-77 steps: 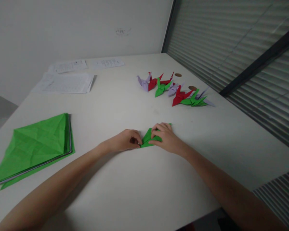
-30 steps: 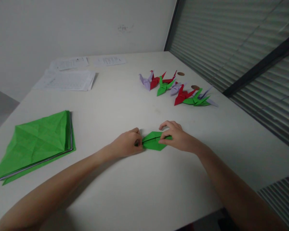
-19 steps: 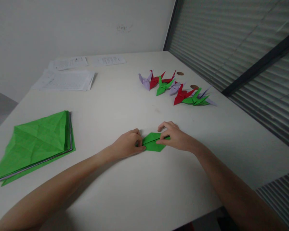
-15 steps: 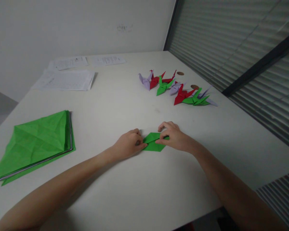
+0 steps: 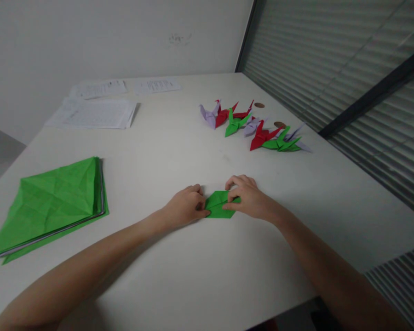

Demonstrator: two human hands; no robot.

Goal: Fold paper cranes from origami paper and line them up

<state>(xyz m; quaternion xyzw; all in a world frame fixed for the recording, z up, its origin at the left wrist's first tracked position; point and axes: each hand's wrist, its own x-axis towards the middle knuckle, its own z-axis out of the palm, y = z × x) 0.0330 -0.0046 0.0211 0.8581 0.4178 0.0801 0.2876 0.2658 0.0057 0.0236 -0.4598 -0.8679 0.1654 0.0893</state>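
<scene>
A small folded green paper (image 5: 218, 205) lies flat on the white table (image 5: 200, 266) in front of me. My left hand (image 5: 185, 208) is curled, with thumb and fingertips pinching the paper's left tip. My right hand (image 5: 249, 196) rests on the paper's right part, fingers bent and pressing it down against the table. Only the middle strip of the paper shows between the two hands.
A stack of green paper sheets (image 5: 53, 202) lies at the left. Several folded paper cranes (image 5: 251, 127) in purple, red and green stand in a row at the back right, with two brown discs (image 5: 278, 124) behind them. Printed sheets (image 5: 94, 111) lie at the far left. Window blinds (image 5: 348, 78) run along the right.
The green paper has turned from a slanted to a level lie. My right hand has slid left over it, so less paper shows. My left hand has stayed at the left tip.
</scene>
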